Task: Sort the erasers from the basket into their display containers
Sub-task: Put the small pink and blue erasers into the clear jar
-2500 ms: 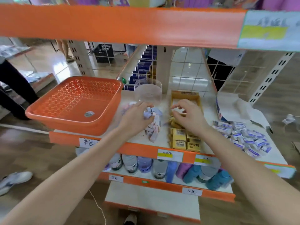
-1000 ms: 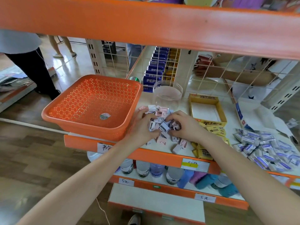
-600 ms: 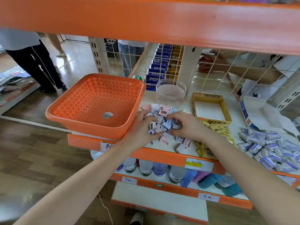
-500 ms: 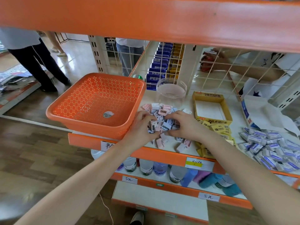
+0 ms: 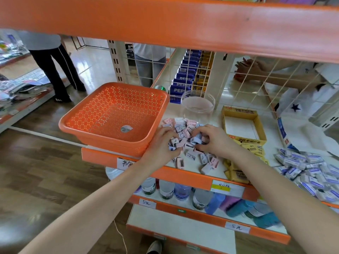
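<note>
1. Lay heaped in a loose pile on the white shelf: small erasers, pink, white and pale blue, each in a little sleeve. Sat just right of the orange basket and on the near side of the clear jar, with a few strays scattered toward the near edge.
2. Judged light and stiff-cornered, dry rather than slippery, but quick to spill from a heap. Best cupped from both sides and scooped from underneath, or pinched singly across the short sides.
3. Dug into the pile's left edge: left hand, fingers curled round several pieces, only partly closed.
4. Matched from the right: right hand, fingers bent down over the heap and hooked round a few erasers, not fully closed. Could not tell how many were truly held in either hand.
5. Stood touching or nearly touching the left wrist: the basket, showing only a round sticker on its floor.
6. Farther right, an open yellow box with a bare white bottom. Near it, spilled yellow erasers. At the far right, a mound of blue-and-white erasers.
7. Below, a row of bottles on the lower shelf.
</note>
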